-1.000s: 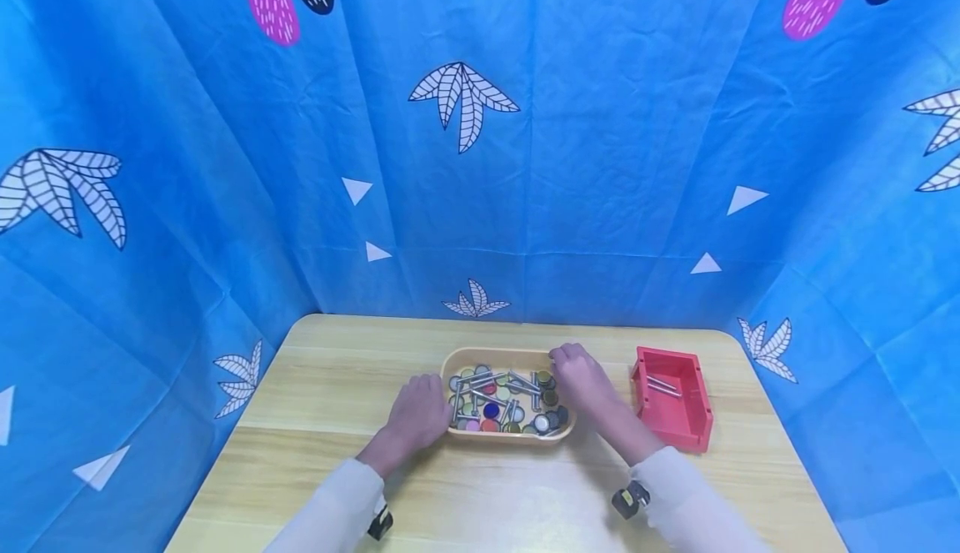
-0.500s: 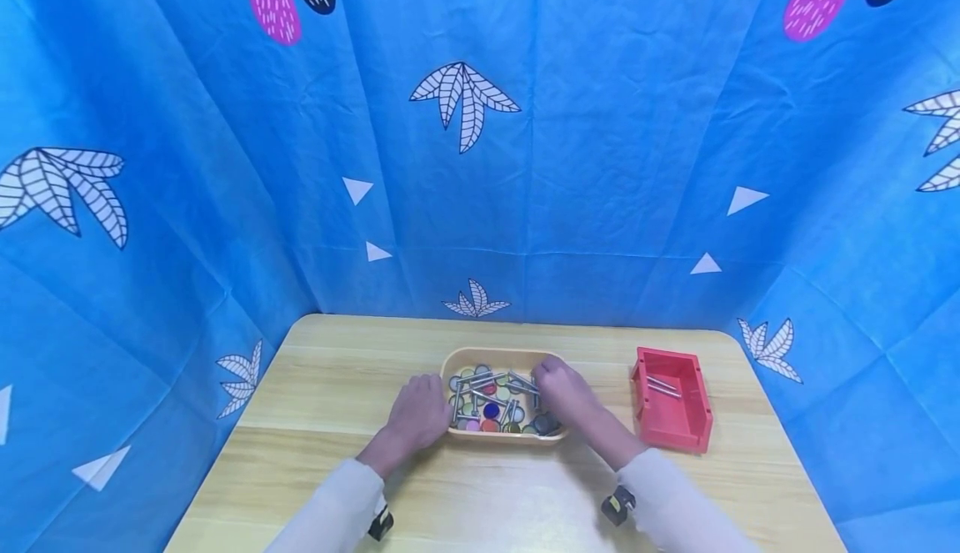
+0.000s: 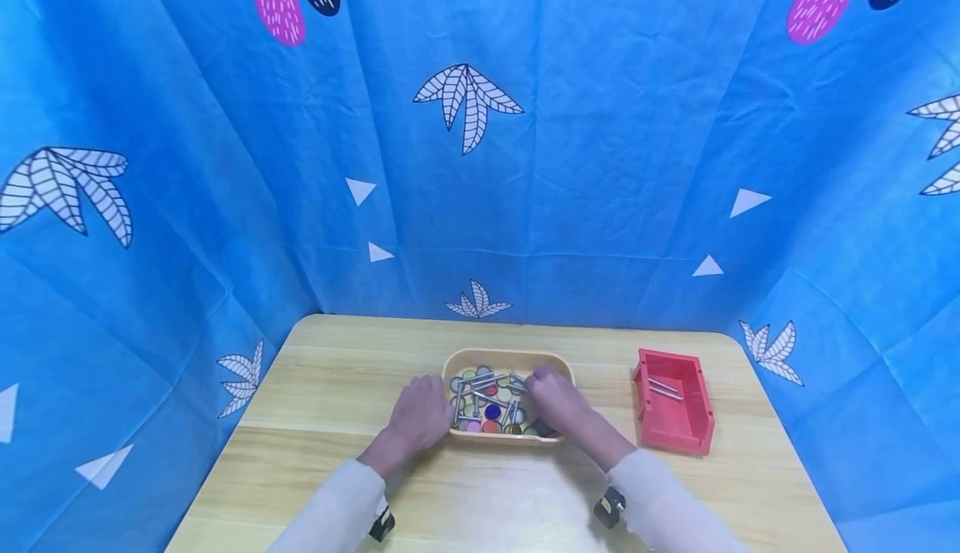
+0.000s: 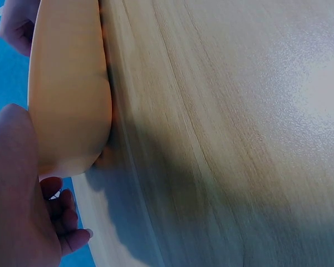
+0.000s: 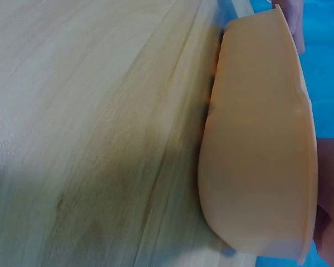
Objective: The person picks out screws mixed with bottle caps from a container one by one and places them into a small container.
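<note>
A peach-coloured plastic tray (image 3: pixel 498 359) holds several silver bolts (image 3: pixel 492 399) and round coloured discs, such as a dark blue disc (image 3: pixel 492 411). My left hand (image 3: pixel 422 411) grips the tray's left end. In the left wrist view, that hand's thumb (image 4: pixel 14 125) lies at the rim and its fingers curl below, outside the wall. My right hand (image 3: pixel 557 399) reaches over the right end, its fingertips down among the bolts and discs. Its fingers are hidden behind the hand, and in the right wrist view the tray wall (image 5: pixel 256 139) covers most of them.
To the right of the tray stands a red open-front bin (image 3: pixel 678 432) with a few silver bolts (image 3: pixel 665 388) inside. The wooden table (image 3: pixel 337 369) meets a blue patterned curtain (image 3: pixel 600 161) at its back and sides.
My right hand has moved left from the tray's right rim to the bolts inside, covering the discs at that end. My left hand has kept its grip on the tray.
</note>
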Motion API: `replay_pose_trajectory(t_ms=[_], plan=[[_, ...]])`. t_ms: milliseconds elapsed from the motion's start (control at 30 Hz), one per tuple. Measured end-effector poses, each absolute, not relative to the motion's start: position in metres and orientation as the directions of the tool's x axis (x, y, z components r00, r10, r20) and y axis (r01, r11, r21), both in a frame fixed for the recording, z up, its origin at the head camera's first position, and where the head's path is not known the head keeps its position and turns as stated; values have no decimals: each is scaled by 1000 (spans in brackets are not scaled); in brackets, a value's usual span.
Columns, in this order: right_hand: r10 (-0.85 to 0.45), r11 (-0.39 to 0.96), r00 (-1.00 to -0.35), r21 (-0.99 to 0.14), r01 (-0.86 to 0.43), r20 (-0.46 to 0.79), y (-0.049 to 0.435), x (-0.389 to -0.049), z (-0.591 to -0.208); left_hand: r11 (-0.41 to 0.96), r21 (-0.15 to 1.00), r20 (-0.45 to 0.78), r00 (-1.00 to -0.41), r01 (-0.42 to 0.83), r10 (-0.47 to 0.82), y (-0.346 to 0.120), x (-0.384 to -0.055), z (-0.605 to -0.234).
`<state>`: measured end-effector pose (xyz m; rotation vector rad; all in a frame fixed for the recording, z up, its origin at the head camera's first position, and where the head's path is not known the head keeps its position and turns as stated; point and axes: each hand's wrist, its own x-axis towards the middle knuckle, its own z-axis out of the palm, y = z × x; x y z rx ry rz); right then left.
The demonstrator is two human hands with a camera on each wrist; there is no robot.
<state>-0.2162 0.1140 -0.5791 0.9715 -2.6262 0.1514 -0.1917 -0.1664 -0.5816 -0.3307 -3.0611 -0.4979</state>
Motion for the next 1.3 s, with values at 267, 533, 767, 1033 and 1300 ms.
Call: replay_pose_trajectory(t_ms=[267, 533, 767, 1033, 1300], plan=[[-625, 750, -690, 38, -660, 366, 115, -217, -582, 929, 299, 66, -976, 217, 206, -166, -192, -583], [-608, 772, -730, 18, -635, 313, 113, -220, -584, 931, 300, 54, -978, 209, 203, -166, -192, -581], [-581, 796, -764, 1, -605, 280, 110, -220, -585, 935, 285, 52, -977, 213, 206, -166, -192, -581], [-600, 790, -741, 83, -607, 301, 109, -222, -591, 935, 287, 44, -978, 209, 204, -165, -191, -581], [-619, 781, -699, 187, -595, 358, 108, -224, -590, 932, 296, 36, -978, 206, 205, -166, -191, -582]])
